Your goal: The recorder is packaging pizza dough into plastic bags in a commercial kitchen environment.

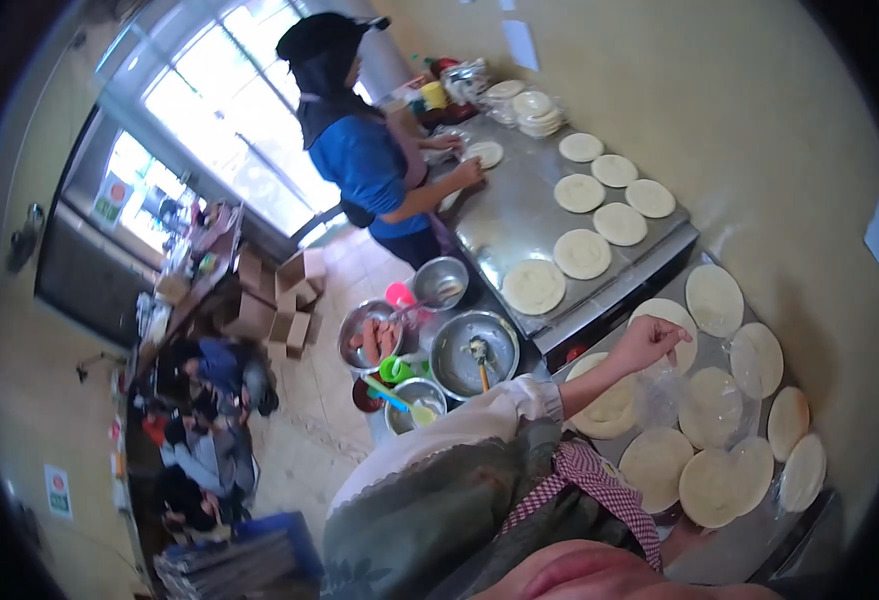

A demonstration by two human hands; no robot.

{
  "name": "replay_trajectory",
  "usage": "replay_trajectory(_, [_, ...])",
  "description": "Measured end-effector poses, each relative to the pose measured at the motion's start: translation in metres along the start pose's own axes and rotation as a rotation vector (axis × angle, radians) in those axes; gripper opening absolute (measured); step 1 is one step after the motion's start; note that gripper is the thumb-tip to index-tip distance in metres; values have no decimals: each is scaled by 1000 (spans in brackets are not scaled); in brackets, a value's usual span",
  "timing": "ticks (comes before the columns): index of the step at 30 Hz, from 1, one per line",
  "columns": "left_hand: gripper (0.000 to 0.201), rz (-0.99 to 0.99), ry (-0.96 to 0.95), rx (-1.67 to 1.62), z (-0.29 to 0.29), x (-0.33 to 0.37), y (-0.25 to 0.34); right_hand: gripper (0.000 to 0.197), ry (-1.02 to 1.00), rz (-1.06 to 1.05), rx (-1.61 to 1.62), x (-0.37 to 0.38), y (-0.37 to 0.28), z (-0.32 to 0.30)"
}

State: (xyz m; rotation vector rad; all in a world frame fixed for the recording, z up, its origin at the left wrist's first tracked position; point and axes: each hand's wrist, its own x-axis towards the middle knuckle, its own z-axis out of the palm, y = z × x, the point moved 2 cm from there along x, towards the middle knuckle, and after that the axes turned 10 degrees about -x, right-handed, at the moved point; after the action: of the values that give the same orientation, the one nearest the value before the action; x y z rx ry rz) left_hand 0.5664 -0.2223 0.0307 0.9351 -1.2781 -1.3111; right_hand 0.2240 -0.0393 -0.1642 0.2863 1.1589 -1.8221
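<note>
Nearest the camera, a red-and-white checked apron [600, 490] and a white sleeve [490, 420] belong to the wearer. The right hand [688, 538], partly hidden, is at the lower edge of a pale flat round [710, 490]; its fingers are mostly out of sight, and whether it grips the round cannot be told. This round overlaps a neighbour on the near metal counter [745, 545], where other rounds lie spread, some covered by clear film. The left hand [650, 343] is above the counter's upper-left part, in front of another round, with fingers bent; a loose sheet of clear film [663, 398] lies just below it, and whether the hand grips anything cannot be told. Left of the counter stand 4 metal bowls: 1 large bowl [450, 375] with a wooden-handled tool, 1 with a blue-handled spatula [392, 398], 1 with orange-brown pieces [371, 341], and 1 smaller bowl [440, 275]. Beyond, a steel table [500, 225] carries 7 spaced rounds and a wrapped stack [537, 115]. A co-worker in a blue shirt [365, 165] has both hands at a further round [485, 154]. Open cardboard boxes [285, 330] stand on the tiled floor [335, 400] to the left, near seated people [210, 440].
</note>
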Motion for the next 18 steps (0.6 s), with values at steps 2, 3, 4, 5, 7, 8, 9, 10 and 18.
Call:
replay_trajectory(2, [23, 10, 44, 4, -16, -6, -3, 58, -67, 30, 43, -1, -3, 16])
replay_trajectory(3, [24, 7, 67, 15, -25, -10, -4, 58, -100, 49, 30, -9, 1, 19])
replay_trajectory(4, [24, -34, 87, 56, -30, -11, 4, 58, -144, 67, 23, -7, 2, 32])
replay_trajectory(5, [24, -31, 100, 57, -34, -13, 7, 58, -183, 87, 18, -7, 5, 44])
replay_trajectory(7, [26, -26, 153, 9, -40, -17, 9, 58, -256, 134, 12, -10, 15, 66])
replay_trajectory(8, [27, 26, 171, 12, -45, -17, 1, 58, -292, 160, 11, -12, 22, 78])
replay_trajectory(9, [27, 25, 181, 20, -48, -18, 1, 58, -326, 186, 11, -14, 28, 88])
replay_trajectory(10, [27, 4, 212, 35, -48, -19, 8, 58, -354, 202, 10, -15, 30, 98])
replay_trajectory(18, [20, 63, 413, 236, -35, -9, -11, 57, -591, 343, 9, -29, 39, 177])
